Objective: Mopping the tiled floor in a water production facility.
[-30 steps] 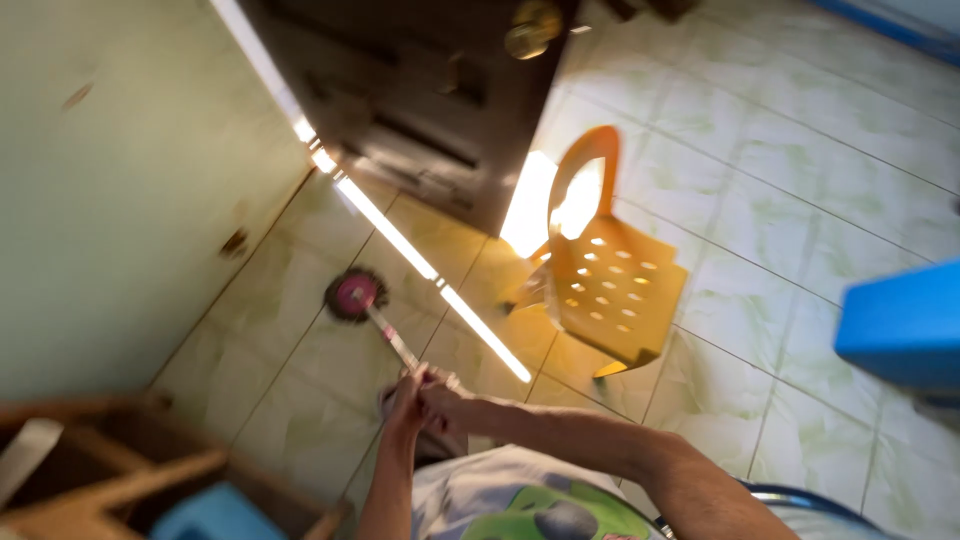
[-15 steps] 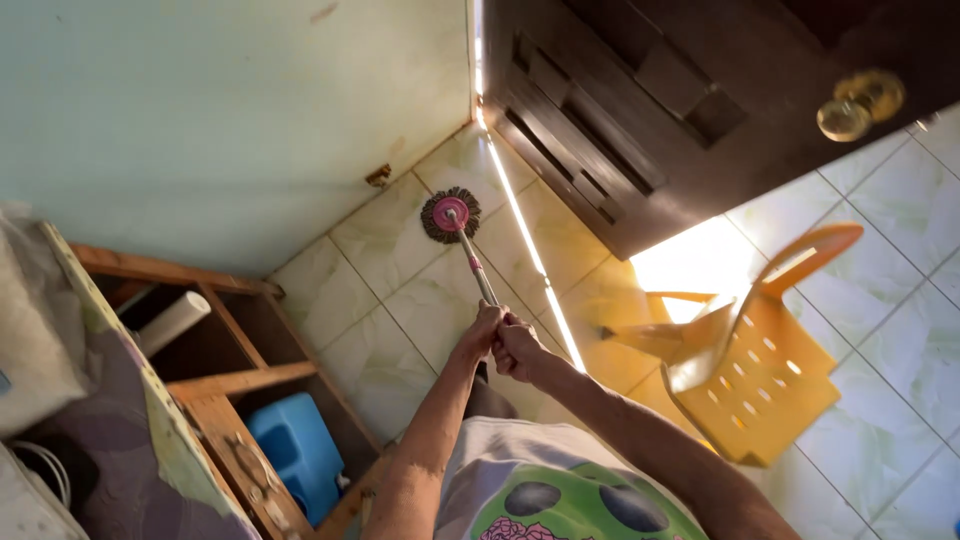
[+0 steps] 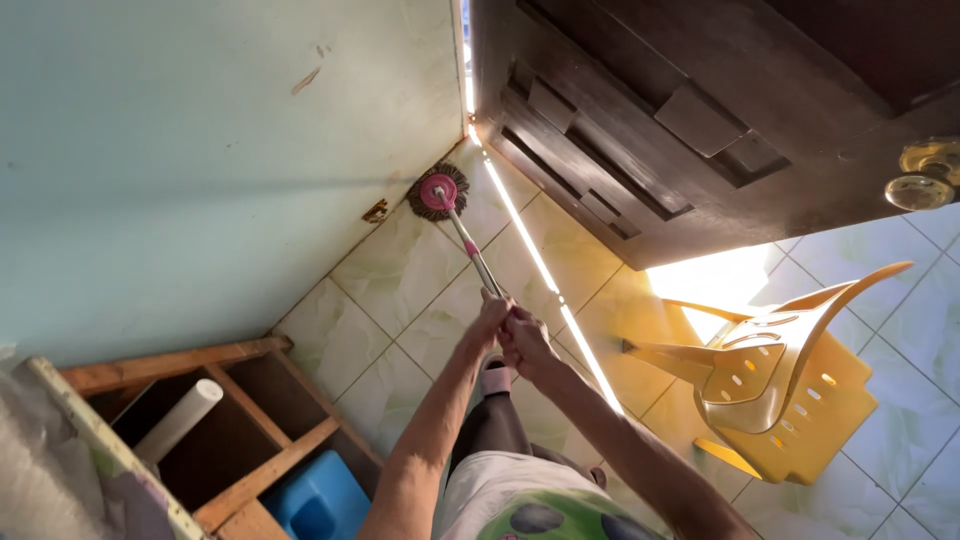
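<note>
I'm mopping the corner — both my left hand (image 3: pixel 487 322) and right hand (image 3: pixel 527 340) have fingers clamped on the mop handle (image 3: pixel 472 255), its mop head (image 3: pixel 438 192) against the wall (image 3: pixel 200 150); next calls for dragging it back along the floor tiles (image 3: pixel 400 280).

Mop head (image 3: pixel 438 192) between wall (image 3: pixel 200 150) and door (image 3: pixel 700 110)

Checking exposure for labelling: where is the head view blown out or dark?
Head view: sunlight through the door gap burns white across the floor and glares beside the chair; the door sits in shadow; mop and both hands stay sharp.
</note>
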